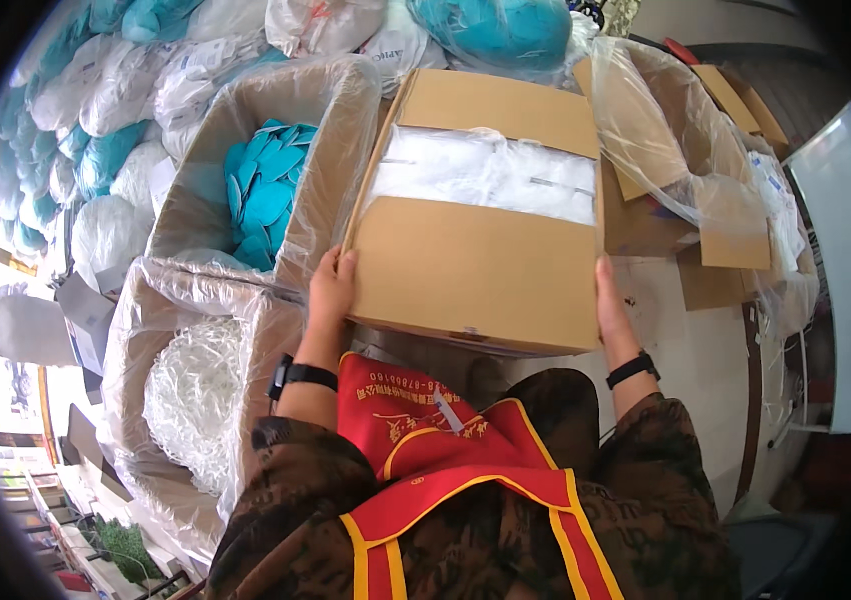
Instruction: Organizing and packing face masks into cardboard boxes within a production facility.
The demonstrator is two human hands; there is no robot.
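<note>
A large brown cardboard box (480, 270) is held in front of me between both hands. Its two long top flaps lie folded over, and white plastic-wrapped contents (485, 178) show in the gap between them. My left hand (333, 285) grips the near left side, thumb up along the edge. On the opposite side, my right hand (609, 297) presses against the near right edge, its fingers partly hidden by the box. Each wrist wears a black band.
Left of the box, a plastic-lined carton (330, 180) holds teal oval pieces (270, 185). Nearer, another lined carton (275, 345) contains white shredded strips (195, 400). Lined open cartons (645, 120) stand at the right. Bulging white and teal bags (495, 30) pile up behind.
</note>
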